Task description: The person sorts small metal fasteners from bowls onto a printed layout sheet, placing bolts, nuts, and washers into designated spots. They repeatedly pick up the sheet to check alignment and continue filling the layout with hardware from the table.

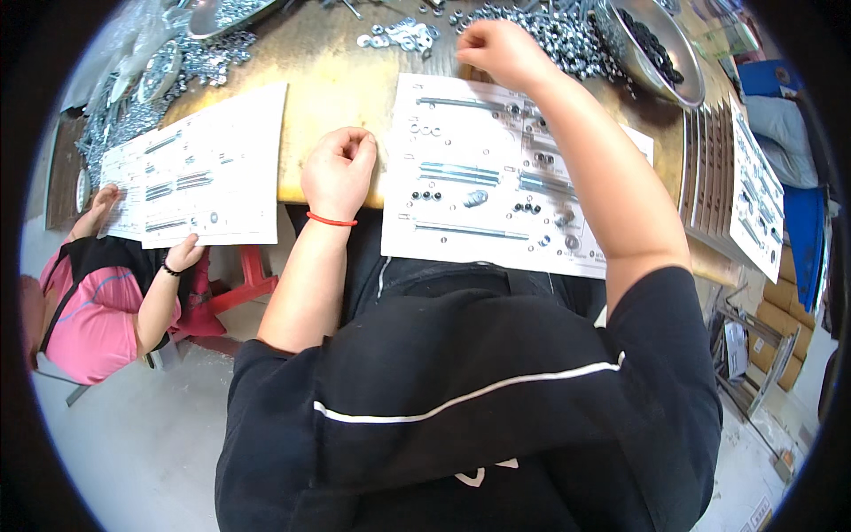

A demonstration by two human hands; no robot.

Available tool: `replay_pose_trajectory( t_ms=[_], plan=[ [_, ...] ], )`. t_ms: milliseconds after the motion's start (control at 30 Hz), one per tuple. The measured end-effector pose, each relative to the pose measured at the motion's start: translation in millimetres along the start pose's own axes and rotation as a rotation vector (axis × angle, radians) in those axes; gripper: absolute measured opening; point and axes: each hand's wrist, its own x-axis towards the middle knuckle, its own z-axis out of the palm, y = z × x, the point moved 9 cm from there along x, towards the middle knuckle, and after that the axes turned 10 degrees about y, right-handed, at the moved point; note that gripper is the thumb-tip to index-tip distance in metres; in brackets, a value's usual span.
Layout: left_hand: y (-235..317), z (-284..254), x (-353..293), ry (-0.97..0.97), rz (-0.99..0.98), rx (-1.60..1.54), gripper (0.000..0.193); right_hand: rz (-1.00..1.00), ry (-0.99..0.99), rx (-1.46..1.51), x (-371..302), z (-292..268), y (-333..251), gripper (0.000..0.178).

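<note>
Head view, sole camera: I look steeply down from my own head onto the workbench [332,84], facing forward across it. Close range; my torso fills the lower frame, forearms entering from below. Fisheye bends edges, dark rim around.

Two printed sheets [496,168] [208,173] on the table, one steel bowl [660,49], two own hands [339,170] [501,49]

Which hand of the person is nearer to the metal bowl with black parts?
The right hand is nearer: it is raised over the pile of silver nuts, just left of the metal bowl. The left hand rests lower at the table edge, much farther left.
</note>
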Motion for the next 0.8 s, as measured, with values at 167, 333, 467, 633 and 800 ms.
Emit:
replay_pose_trajectory(
  t_ms=[167,333,467,633,800],
  plan=[
    [50.2,22.5,49.7,-0.098,0.079,0.05,0.026,0.077,0.049,0.042,-41.1,-48.9,-8.9,0.016],
    [72.8,83.3,89.8,-0.189,0.114,0.505,0.034,0.266,0.087,0.107,-94.8,-91.6,2.6,0.014],
    [72.8,106.6,100.3,-0.324,0.114,0.529,0.03,0.376,0.29,0.189,-151.8,-140.9,42.6,0.012],
    [108.7,131.0,73.3,-0.372,0.165,0.181,0.021,0.606,0.499,0.227,-234.1,-188.2,101.8,0.01],
    [208.9,212.6,-50.0,-0.792,0.203,-0.126,0.021,0.675,0.563,0.247,-264.6,-194.9,113.9,0.009]
  ],
)
